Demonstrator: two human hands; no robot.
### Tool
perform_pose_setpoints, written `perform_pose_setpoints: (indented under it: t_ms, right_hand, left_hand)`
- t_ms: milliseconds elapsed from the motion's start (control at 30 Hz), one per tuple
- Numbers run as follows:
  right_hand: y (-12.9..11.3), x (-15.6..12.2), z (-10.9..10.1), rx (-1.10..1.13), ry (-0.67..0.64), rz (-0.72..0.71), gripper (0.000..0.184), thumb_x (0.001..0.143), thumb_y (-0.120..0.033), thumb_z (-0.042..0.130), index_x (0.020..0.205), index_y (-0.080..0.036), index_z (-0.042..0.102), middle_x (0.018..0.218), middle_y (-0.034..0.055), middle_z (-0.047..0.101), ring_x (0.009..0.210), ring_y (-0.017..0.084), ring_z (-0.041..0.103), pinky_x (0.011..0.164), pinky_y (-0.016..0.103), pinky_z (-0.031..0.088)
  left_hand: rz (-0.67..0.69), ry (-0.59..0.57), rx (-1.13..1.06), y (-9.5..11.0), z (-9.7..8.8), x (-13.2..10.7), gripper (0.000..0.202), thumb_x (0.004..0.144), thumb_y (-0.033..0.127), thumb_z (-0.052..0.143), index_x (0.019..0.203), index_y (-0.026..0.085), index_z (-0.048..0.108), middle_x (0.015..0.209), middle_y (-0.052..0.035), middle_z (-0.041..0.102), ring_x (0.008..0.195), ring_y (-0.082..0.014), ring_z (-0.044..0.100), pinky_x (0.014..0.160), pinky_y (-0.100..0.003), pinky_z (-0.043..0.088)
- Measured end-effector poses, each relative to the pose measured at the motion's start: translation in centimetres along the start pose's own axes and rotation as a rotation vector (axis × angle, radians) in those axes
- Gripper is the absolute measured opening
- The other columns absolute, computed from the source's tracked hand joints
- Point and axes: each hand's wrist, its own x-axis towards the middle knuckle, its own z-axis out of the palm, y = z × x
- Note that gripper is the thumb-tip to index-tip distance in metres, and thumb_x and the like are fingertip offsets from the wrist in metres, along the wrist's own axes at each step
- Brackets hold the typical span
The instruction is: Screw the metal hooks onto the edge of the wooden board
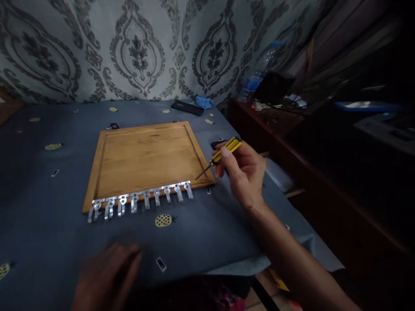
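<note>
In my right hand (243,170) is a screwdriver (227,149) with a yellow and black handle, its shaft slanting down to the left. The tip is over the near right corner of a framed wooden board (145,157), and I cannot tell whether it touches. A metal rail of hooks (145,196) runs along the board's near edge, the hooks hanging past it toward me. My left hand (108,274) is blurred by motion above the cloth at the lower left, apart from the board; what its fingers do is unclear.
A patterned blue-grey cloth (65,172) covers the table. Behind the board lie a black case (187,107) and a crumpled blue cloth (204,102). At right, a dark red desk (259,123) bears a plastic bottle (259,75) and cables. Patterned wallpaper (175,26) rises behind.
</note>
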Motion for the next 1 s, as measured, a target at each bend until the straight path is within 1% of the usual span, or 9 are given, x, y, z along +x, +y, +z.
perform_pose_setpoints:
  t_ms: [133,167,367,533,667,733,833,900,1000]
  right_hand:
    - [-0.6,-2.7,-1.6,-0.101,-0.012,-0.014,0.022,0.091,-0.041,0.063,0.093,-0.019,0.064,0.066,-0.0038,0.059,0.047,0.009,0.055,0.048,0.023,0.047]
    - [-0.7,-3.4,-2.0,-0.136,-0.011,-0.012,0.023,0.092,-0.041,0.061,0.094,-0.019,0.064,0.066,-0.0036,0.060,0.048,0.009,0.055,0.049,0.024,0.048]
    - [-1.4,-6.9,-2.7,-0.276,-0.044,-0.052,0.023,0.093,-0.041,0.058,0.090,-0.018,0.062,0.064,-0.0030,0.059,0.049,0.010,0.056,0.051,0.024,0.046]
    - [-1.0,-7.9,-2.6,-0.315,0.015,-0.096,0.025,0.095,-0.042,0.054,0.092,-0.018,0.060,0.060,-0.0040,0.057,0.049,0.011,0.055,0.054,0.025,0.046]
    - [-0.4,-8.3,-3.0,-0.308,0.066,-0.089,0.027,0.097,-0.043,0.050,0.093,-0.018,0.058,0.065,-0.0028,0.058,0.049,0.011,0.056,0.051,0.025,0.046]
    - [-0.3,-8.6,-3.2,-0.309,0.079,-0.083,0.027,0.098,-0.043,0.050,0.093,-0.018,0.058,0.067,-0.0020,0.060,0.049,0.011,0.055,0.050,0.024,0.047]
    - [-0.6,-8.9,-3.2,-0.319,0.066,-0.089,0.025,0.098,-0.042,0.050,0.094,-0.018,0.058,0.062,-0.0028,0.059,0.048,0.011,0.055,0.051,0.025,0.046]
    - [-1.0,-8.8,-3.1,-0.332,0.044,-0.099,0.023,0.097,-0.040,0.050,0.093,-0.019,0.058,0.061,-0.0028,0.058,0.048,0.012,0.055,0.051,0.026,0.046]
    - [-1.5,-8.2,-2.8,-0.358,-0.001,-0.111,0.020,0.097,-0.037,0.051,0.090,-0.019,0.058,0.064,-0.0024,0.059,0.050,0.011,0.056,0.053,0.026,0.047]
  left_hand:
    - [-0.226,0.112,-0.035,-1.2,-0.7,-1.9,0.024,0.095,0.047,0.048,0.094,0.029,0.063,0.074,0.0031,0.070,0.061,-0.0167,0.068,0.061,-0.025,0.055]
    - [-0.243,0.121,-0.045,-1.2,-0.8,-1.9,0.025,0.095,0.048,0.048,0.093,0.028,0.063,0.072,0.0031,0.069,0.061,-0.0161,0.067,0.061,-0.024,0.054]
    - [-0.059,0.107,-0.098,-0.9,-1.3,-0.5,0.017,0.093,0.039,0.053,0.093,0.025,0.064,0.068,0.0049,0.065,0.058,-0.0137,0.064,0.061,-0.024,0.052]
    - [-0.061,0.143,-0.097,-0.4,-1.6,-0.2,0.020,0.093,0.038,0.051,0.087,0.024,0.063,0.063,0.0048,0.063,0.054,-0.0142,0.061,0.055,-0.026,0.050]
    - [-0.010,0.105,-0.065,0.2,-1.4,0.3,0.016,0.094,0.033,0.050,0.092,0.023,0.062,0.068,0.0029,0.063,0.061,-0.0164,0.062,0.061,-0.030,0.052]
    - [0.057,0.098,-0.034,0.6,-1.4,1.2,0.013,0.095,0.030,0.050,0.098,0.022,0.060,0.072,0.0015,0.063,0.068,-0.0182,0.063,0.067,-0.033,0.053]
    - [0.177,0.105,0.018,1.5,-1.7,3.6,0.015,0.094,0.026,0.052,0.107,0.021,0.056,0.083,-0.0015,0.064,0.083,-0.0218,0.062,0.080,-0.041,0.052]
    - [0.225,0.087,0.055,2.3,-1.8,5.6,0.021,0.092,0.024,0.056,0.113,0.021,0.054,0.094,-0.0038,0.064,0.092,-0.0242,0.060,0.085,-0.044,0.050]
    - [0.241,0.012,0.109,3.7,-1.4,8.6,0.035,0.088,0.025,0.063,0.120,0.020,0.048,0.107,-0.0069,0.064,0.103,-0.0273,0.058,0.088,-0.046,0.048]
